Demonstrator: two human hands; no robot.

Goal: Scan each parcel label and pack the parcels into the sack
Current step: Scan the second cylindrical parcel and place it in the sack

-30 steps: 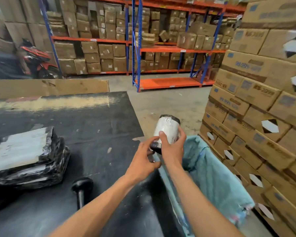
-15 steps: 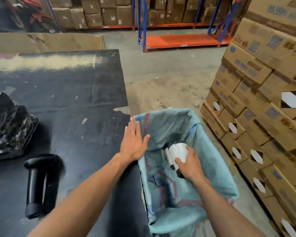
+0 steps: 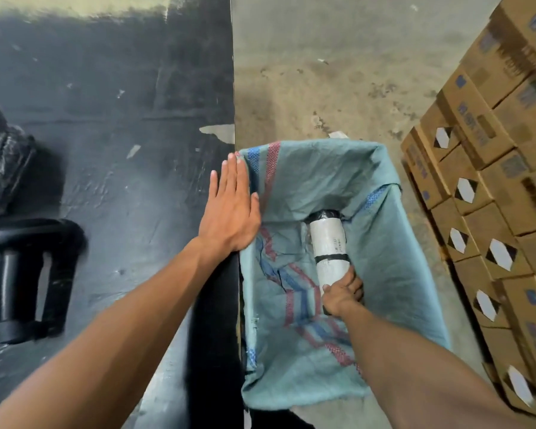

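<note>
At far left on the black tabletop (image 3: 106, 88) a dark wrapped parcel stack (image 3: 3, 162) sits at the frame edge, w/ the black handheld scanner (image 3: 28, 274) lying on its side just below it, untouched. Left hand (image 3: 231, 209) lies flat and released, fingers together, palm down on the tabletop edge, its outer side touching the rim of the teal woven sack (image 3: 399, 258); looks like it's bracing or pinning the sack mouth open. Right hand (image 3: 342, 292) is reached down inside the sack, clenched round the near end of a white-labelled cylindrical parcel (image 3: 328, 243), which points away from the person & sits low in the sack, far end against the cloth. Step in hand, prob.: packing this parcel. Next move likely calls for letting go, drawing the right arm out w/o dragging the sack wall, then going back left for the scanner & stack. Cardboard boxes (image 3: 483, 181) are stacked at right.
</note>
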